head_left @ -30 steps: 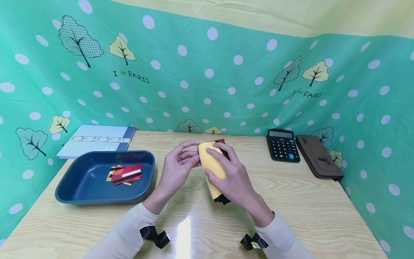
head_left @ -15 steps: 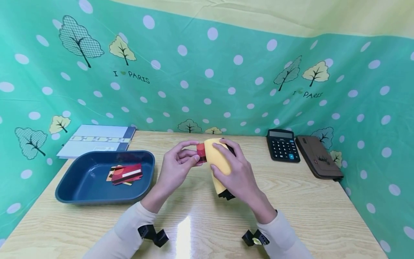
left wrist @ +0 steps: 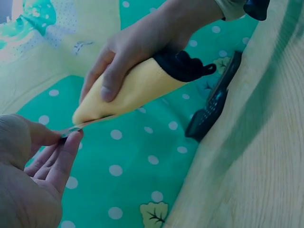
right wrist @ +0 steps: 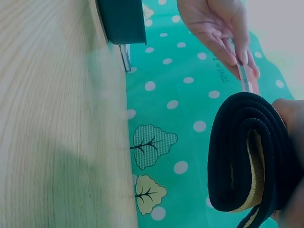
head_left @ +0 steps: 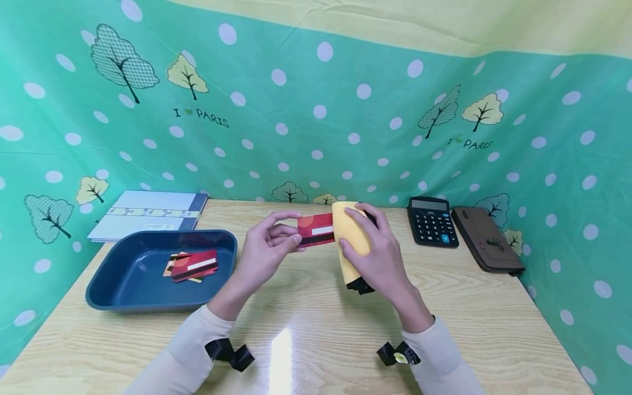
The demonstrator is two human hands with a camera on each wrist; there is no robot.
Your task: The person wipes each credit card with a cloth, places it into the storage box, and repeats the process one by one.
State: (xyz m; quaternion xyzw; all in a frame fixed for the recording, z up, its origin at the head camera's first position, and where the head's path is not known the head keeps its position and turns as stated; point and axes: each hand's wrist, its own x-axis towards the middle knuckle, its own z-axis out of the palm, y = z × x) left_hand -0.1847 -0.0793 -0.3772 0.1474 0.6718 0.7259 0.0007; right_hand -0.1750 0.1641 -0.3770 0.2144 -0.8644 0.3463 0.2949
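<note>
My left hand [head_left: 270, 247] pinches the left end of a red bank card [head_left: 316, 229] with a white strip and a dark stripe, between thumb and fingers. The card's right end goes out of sight at a yellow cloth [head_left: 349, 241] with black edging. Gripped by my right hand [head_left: 377, 255], that cloth is folded or rolled in several layers, as its dark end [right wrist: 237, 156] shows in the right wrist view. Both hands are raised above the table. In the left wrist view, the card is seen edge-on at the cloth's tip.
On the left stands a blue tray [head_left: 227, 247] with several cards [head_left: 195, 266] inside. Behind it lies a light blue folder [head_left: 148, 211]. A black calculator [head_left: 432, 222] and a brown zip wallet [head_left: 486, 240] lie at the back right, before a green dotted curtain [head_left: 316, 137].
My right hand and the cloth have moved right and slightly up, baring more of the red card. My left hand stays nearly in place, pinching the card's end.
</note>
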